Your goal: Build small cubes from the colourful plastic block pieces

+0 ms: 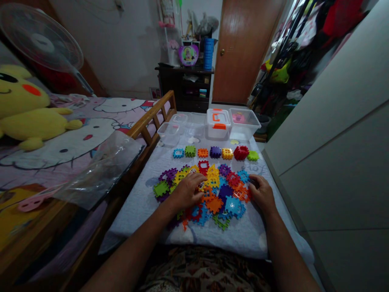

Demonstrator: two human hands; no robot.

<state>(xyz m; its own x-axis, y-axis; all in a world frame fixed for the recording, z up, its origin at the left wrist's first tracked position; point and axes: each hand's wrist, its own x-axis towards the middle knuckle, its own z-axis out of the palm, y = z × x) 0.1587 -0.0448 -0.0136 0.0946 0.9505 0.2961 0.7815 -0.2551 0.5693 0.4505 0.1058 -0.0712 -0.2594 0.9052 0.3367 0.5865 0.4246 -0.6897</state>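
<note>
A pile of colourful interlocking plastic building blocks (214, 205) with notched edges lies on the cloth in front of me. My left hand (191, 188) rests over the left middle of the pile, its fingers bent and thumb apart, near yellow window blocks (212, 181). At the pile's right edge is my right hand (261, 194), thumb and forefinger apart, beside a light blue block (243, 176) and an orange block (241, 192). Behind the pile stands a row of blocks grouped by colour: blue (178, 153), green (190, 151), orange (202, 153), purple (215, 152), yellow (227, 153), red (241, 152) and light green (253, 155).
Beyond the row sit a lidded clear box (218, 129) with orange clips and an open clear box (246, 125) holding something pink. Clear lids (168, 134) lie to their left. A wooden bed rail (148, 121) borders the left side; a pale cabinet (337, 162) borders the right.
</note>
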